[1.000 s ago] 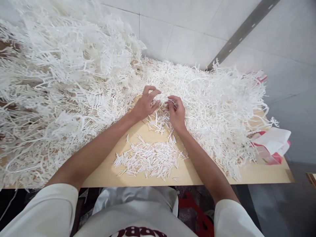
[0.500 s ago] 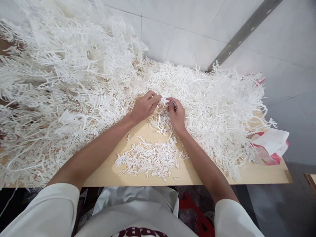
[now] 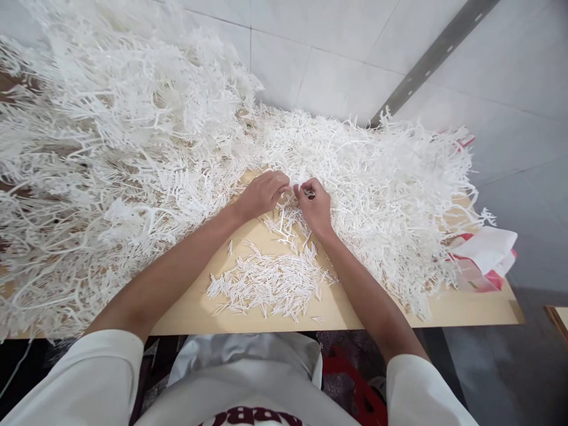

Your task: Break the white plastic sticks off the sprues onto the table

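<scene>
My left hand (image 3: 265, 192) is closed in a pinch over the wooden table, its fingertips almost meeting those of my right hand (image 3: 314, 204). Between them is a bit of white branched plastic, too small and blurred to make out fully. My right hand is curled too, with small white pieces showing inside its fingers. Below both hands lies a loose pile of short white plastic sticks (image 3: 275, 281). A smaller scatter of white branched bits (image 3: 288, 225) sits just under my fingertips.
A tall heap of white branched plastic strands (image 3: 133, 118) covers the left side. Another heap (image 3: 390, 183) spreads on the right. A pink and white plastic bag (image 3: 486, 260) lies at the right end of the table (image 3: 470, 307). Behind stands a tiled wall (image 3: 337, 71).
My left hand has turned over and dropped slightly, and my right fingers have curled in closer to it. The fingertips are nearer together. The pile of sticks looks the same.
</scene>
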### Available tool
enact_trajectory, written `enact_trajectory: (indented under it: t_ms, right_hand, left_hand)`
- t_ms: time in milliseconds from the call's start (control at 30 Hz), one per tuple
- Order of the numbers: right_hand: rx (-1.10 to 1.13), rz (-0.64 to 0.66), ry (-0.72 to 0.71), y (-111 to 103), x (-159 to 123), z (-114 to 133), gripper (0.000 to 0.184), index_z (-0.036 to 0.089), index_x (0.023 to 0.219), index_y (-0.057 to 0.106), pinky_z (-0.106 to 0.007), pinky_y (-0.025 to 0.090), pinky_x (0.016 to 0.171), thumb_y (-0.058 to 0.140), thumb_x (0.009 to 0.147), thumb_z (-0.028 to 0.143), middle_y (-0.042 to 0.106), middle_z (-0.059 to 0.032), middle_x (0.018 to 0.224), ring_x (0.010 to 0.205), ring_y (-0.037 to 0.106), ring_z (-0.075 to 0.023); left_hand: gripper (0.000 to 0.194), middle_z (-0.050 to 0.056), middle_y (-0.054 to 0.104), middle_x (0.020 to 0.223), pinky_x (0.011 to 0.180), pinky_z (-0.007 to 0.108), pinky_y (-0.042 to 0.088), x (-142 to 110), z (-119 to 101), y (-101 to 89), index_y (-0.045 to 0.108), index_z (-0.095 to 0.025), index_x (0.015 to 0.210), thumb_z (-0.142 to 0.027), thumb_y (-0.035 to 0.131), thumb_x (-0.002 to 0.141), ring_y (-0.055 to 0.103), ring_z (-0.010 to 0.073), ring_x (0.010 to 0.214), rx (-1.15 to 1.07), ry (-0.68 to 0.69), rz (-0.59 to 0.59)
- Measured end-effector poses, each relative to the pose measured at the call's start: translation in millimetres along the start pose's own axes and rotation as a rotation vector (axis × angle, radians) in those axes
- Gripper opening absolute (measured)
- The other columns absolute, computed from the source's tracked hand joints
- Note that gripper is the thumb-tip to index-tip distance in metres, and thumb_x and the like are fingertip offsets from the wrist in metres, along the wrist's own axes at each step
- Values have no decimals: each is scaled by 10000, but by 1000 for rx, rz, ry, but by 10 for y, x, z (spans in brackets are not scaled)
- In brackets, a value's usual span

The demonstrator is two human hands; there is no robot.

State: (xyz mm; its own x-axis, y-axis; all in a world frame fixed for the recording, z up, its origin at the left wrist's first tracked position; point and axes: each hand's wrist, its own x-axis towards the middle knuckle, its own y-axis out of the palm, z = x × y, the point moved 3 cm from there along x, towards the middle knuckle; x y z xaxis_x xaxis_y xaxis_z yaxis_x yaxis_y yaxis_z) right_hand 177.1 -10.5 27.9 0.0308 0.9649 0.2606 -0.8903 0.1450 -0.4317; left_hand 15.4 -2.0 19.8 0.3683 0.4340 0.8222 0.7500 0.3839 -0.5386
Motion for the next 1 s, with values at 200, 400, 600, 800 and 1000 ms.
enact_trajectory:
  t_ms: [200,400,600,800,1000]
  right_hand:
    - [71,-91,56,-10,15,-92,234,236,802,472,-263,406,632,557,895,433,573,41,726,636,519,-96]
    - [237,-59,54,3,15,-109,251,259,866,439,-281,479,645,517,921,491,581,40,720,631,575,-106]
    - [269,15,-72,-9,-31,-27,296,323,1204,465,-353,551,768,521,919,377,619,-5,953,836,640,-154]
    - [233,7,-154,-29,-32,-50,221,280,1023,549,-326,531,822,490,848,158,603,-5,1037,914,608,-136]
    - [208,-33,-146,-47,-53,-42,247,287,1028,526,-301,522,807,516,816,160,595,-2,1012,894,605,-132]
  left_hand:
    - [206,49,608,891,720,293,487,-7,26,-98,479,-232,955,-223,280,1010,577,140,812,-48,-67,-136]
    - [324,67,611,923,722,309,487,39,50,-96,542,-217,1019,-359,251,1028,589,150,815,-56,-280,-46]
    - [470,114,619,1148,906,388,497,75,94,12,533,-191,1211,-561,487,926,607,218,1041,26,-229,98]
    - [319,90,574,1147,839,348,505,71,133,-15,580,-230,1114,-446,377,995,589,177,978,2,-253,60]
    - [269,31,619,883,648,267,450,71,75,-110,563,-213,956,-414,390,1000,559,115,707,14,-402,-82]
